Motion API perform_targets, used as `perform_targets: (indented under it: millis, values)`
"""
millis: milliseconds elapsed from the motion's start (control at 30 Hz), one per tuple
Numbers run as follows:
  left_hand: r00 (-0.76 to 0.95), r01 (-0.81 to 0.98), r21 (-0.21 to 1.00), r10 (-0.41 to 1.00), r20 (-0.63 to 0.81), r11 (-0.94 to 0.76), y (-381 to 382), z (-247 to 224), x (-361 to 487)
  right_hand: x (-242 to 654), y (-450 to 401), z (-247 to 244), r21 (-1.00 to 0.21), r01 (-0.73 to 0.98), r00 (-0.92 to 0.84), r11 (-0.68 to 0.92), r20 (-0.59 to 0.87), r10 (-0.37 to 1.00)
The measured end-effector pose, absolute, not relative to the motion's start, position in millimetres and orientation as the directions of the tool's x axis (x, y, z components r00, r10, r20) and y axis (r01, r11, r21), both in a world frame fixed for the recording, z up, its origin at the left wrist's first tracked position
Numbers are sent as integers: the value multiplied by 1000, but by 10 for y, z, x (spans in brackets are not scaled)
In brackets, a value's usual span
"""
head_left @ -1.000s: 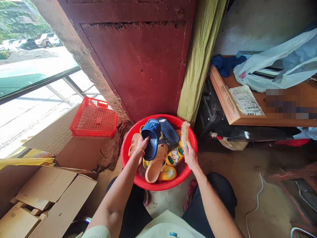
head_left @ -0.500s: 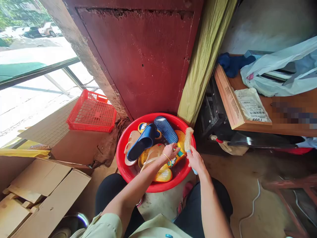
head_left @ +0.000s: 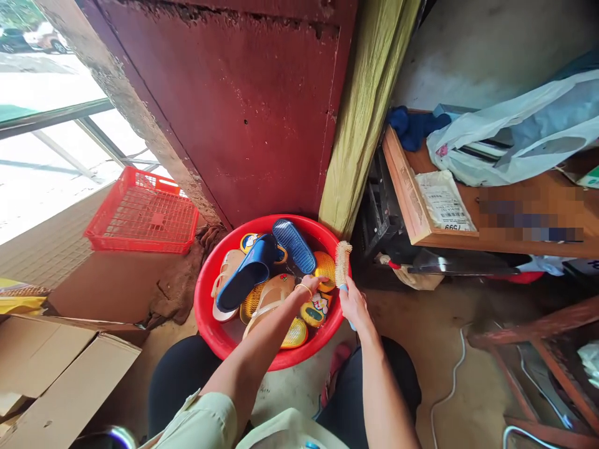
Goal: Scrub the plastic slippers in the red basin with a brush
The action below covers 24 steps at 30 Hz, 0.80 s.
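Note:
A red basin (head_left: 206, 312) between my knees holds several slippers in water. My left hand (head_left: 309, 287), with a gold bangle at the wrist, grips a yellow slipper (head_left: 326, 269) at the basin's right side; its fingertips are partly hidden. A yellow strap with a cartoon picture (head_left: 318, 307) lies just below that hand. My right hand (head_left: 354, 305) is closed round the blue handle of a scrub brush (head_left: 343, 262), bristles up, over the right rim. One dark blue slipper (head_left: 248, 274) lies across a tan one (head_left: 229, 274); another blue slipper (head_left: 294, 244) leans at the back.
Behind the basin stand a red door (head_left: 234, 125) and a yellowish post (head_left: 365, 125). To the left are a red plastic crate (head_left: 145, 215) and cardboard boxes (head_left: 70, 368). A wooden desk (head_left: 515, 234) with a plastic bag (head_left: 505, 143) is at the right.
The view has swung a little to the right. My left hand has moved slightly right onto the yellow slipper, and the cartoon strap has turned. The brush stays upright in my right hand.

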<state>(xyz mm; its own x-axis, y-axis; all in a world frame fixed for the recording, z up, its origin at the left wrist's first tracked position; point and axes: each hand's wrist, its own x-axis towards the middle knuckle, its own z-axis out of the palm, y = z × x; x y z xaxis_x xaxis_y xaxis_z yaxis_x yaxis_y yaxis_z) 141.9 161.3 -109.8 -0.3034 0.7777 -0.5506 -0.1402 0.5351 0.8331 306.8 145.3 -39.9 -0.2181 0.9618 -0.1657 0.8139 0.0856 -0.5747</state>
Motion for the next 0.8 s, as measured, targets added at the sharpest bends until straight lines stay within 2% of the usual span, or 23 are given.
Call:
perform_targets:
  millis: [167, 300, 400, 533, 667, 733, 800]
  values:
    - [-311, -52, 840, 791, -527, 540, 1263, -792, 1078, 2996, 1459, -445, -609, 791, -237, 64, -209, 949]
    - [-305, -27, 902, 856, -417, 430, 1073, -508, 890, 2896, 1423, -493, -610, 791, -248, 58, -233, 940]
    - [-301, 16, 952, 910, -287, 306, 963, -358, 726, 2852, 1400, -515, -629, 763, -290, 149, -127, 949]
    - [-269, 147, 975, 955, -125, 169, 700, -345, 498, 2760, 1229, -553, -626, 686, -428, 372, 68, 901]
    - [-306, 231, 972, 952, 33, 40, 307, -499, 392, 2550, 823, -597, -533, 565, -675, 629, 140, 725]
    - [-294, 254, 967, 954, 57, 21, 123, -590, 383, 2475, 681, -592, -445, 569, -749, 692, 66, 659]
    - [-278, 307, 951, 959, 48, 41, -23, -673, 383, 2462, 682, -562, -364, 661, -719, 656, -59, 692]
